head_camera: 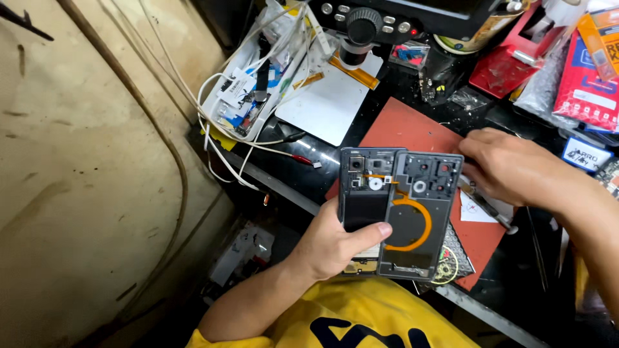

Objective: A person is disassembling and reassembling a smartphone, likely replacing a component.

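My left hand (336, 245) grips an opened grey smartphone (367, 193) with its back removed; the thumb lies across it. Beside it, overlapping on the right, is a second grey phone part (419, 219), a back frame with camera holes and an orange curved flex ribbon. I cannot tell whether the left hand holds both pieces. My right hand (509, 169) rests on the red work mat (406, 129) just right of the phone's top, fingers curled near a thin metal tool (493, 212); whether it grips anything is hidden.
A microscope base with buttons (364, 22) stands at the back. A white plate (329, 103) lies under it. Tangled white cables and a tray (251, 90) sit at the left. Red packets and clutter (580, 77) fill the right. A wall lies to the left.
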